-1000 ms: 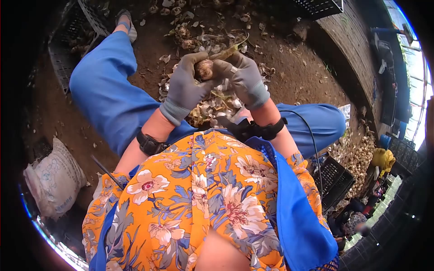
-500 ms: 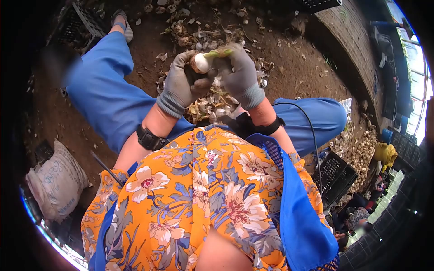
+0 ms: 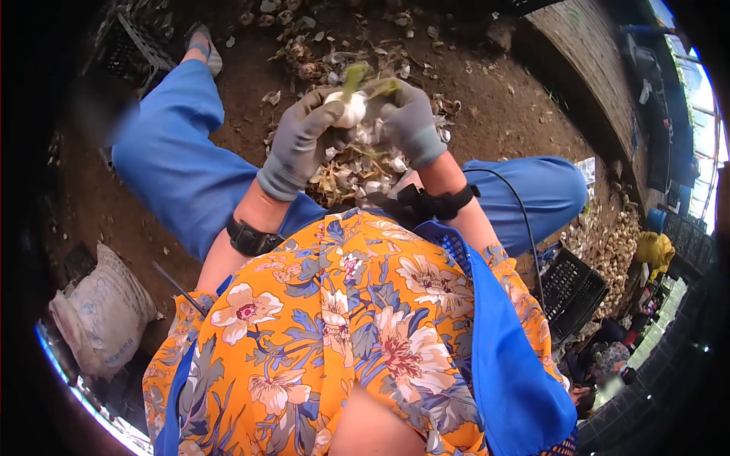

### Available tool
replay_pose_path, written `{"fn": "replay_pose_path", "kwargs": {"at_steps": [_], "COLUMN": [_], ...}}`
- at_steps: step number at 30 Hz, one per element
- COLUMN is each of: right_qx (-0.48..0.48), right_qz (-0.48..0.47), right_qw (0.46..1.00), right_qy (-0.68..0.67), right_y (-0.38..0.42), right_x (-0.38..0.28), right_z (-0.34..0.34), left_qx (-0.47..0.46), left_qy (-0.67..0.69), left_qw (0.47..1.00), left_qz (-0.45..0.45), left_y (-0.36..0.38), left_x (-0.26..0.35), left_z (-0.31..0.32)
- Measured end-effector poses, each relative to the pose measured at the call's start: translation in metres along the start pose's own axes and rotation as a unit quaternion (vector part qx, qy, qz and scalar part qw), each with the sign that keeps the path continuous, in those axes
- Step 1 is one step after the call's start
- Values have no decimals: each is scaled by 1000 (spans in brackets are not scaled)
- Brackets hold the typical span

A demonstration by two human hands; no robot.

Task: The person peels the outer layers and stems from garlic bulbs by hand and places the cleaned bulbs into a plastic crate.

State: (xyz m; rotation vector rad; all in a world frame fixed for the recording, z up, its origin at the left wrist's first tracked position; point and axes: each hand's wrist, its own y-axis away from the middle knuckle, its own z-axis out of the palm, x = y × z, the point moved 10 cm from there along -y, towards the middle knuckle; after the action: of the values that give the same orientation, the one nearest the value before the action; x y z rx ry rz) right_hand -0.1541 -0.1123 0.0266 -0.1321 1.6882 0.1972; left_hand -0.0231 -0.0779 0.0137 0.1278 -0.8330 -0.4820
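My left hand [image 3: 301, 138], in a grey glove, is closed around a white garlic bulb [image 3: 351, 112] with its thumb lying against the side. A short green stem [image 3: 353, 77] sticks up from the bulb. Close on the right, my gloved right hand [image 3: 411, 120] pinches a greenish-brown strip of garlic leaf [image 3: 380, 87] that reaches toward the bulb. Below both hands, a heap of garlic skins [image 3: 353, 171] lies on the soil between my legs.
Black crates stand at the upper left [image 3: 137, 49] and at the right [image 3: 570, 292]. A filled white sack [image 3: 103, 315] rests at the left. Many garlic bulbs [image 3: 616, 243] are piled at the right, near a yellow bag [image 3: 654, 251]. Another person [image 3: 608, 357] is at the lower right.
The bulb has turned from lying sideways to stem up, and its brown outer skin no longer shows. My right hand has drawn slightly right with a strip of leaf.
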Motion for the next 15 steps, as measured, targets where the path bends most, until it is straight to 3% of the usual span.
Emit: {"fn": "replay_pose_path", "kwargs": {"at_steps": [1,3,6,8,10,12,15], "right_qx": [27,29,-7,-7,59,79,146], "right_qz": [42,109,95,81,97,102,46], "right_qw": [999,988,974,980,968,974,987], "right_qy": [-23,-109,-206,-184,-223,-187,39], "right_y": [2,2,5,2,1,-2,-10], "right_x": [8,19,2,4,25,42,48], "right_z": [-11,-18,-15,-20,-35,-37,-53], "left_qx": [-73,-79,-56,-24,-25,-27,17], "left_qy": [44,34,-61,-105,-118,-131,-120], "left_qw": [996,996,995,993,991,987,993], "left_qz": [3,-23,-48,43,66,92,-8], "left_y": [0,0,0,-4,-6,-5,4], "left_x": [6,3,-1,10,8,13,7], "left_z": [16,11,13,8,2,0,5]}}
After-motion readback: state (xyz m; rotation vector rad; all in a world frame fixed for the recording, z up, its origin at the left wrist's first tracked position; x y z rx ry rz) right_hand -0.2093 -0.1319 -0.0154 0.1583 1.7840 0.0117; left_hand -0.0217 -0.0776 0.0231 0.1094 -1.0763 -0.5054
